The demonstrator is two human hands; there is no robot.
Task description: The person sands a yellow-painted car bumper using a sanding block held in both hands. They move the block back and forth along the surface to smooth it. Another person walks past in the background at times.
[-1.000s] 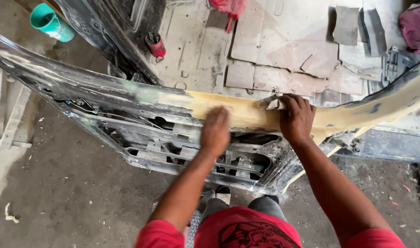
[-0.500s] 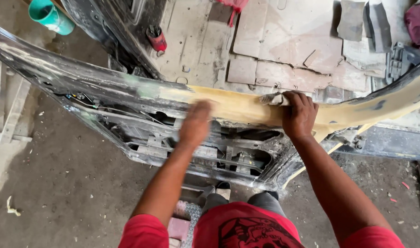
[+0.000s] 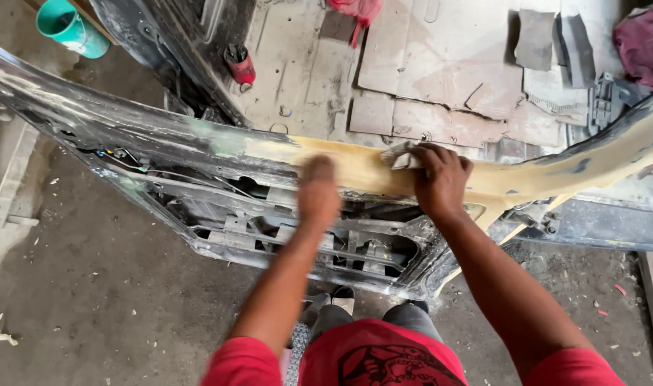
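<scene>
— What is the person leaning over?

— A car door, stripped of its trim and standing on edge across the dirt floor. Its inner frame is facing the person, and a band of yellowish filler is running along the top edge, from about the middle out toward the right end.

— What is the right hand doing?

— The right hand is resting on the top edge, over the filler, fingers curled down. It is pinching a small greyish piece, maybe sandpaper, against the band; I cannot tell for sure what the piece is.

— And the left?

— The left hand is lying on the same edge, just left of the right one, near the middle of the door. It is blurred, so I cannot tell how far it is opening or whether it is gripping anything. It looks flat against the filler.

— Anything lying beyond the door?

— Flattened cardboard is covering the floor past the top edge. A red can is standing on it near the left, a teal bucket is sitting at the far left corner, and grey sheets are lying toward the right.
</scene>
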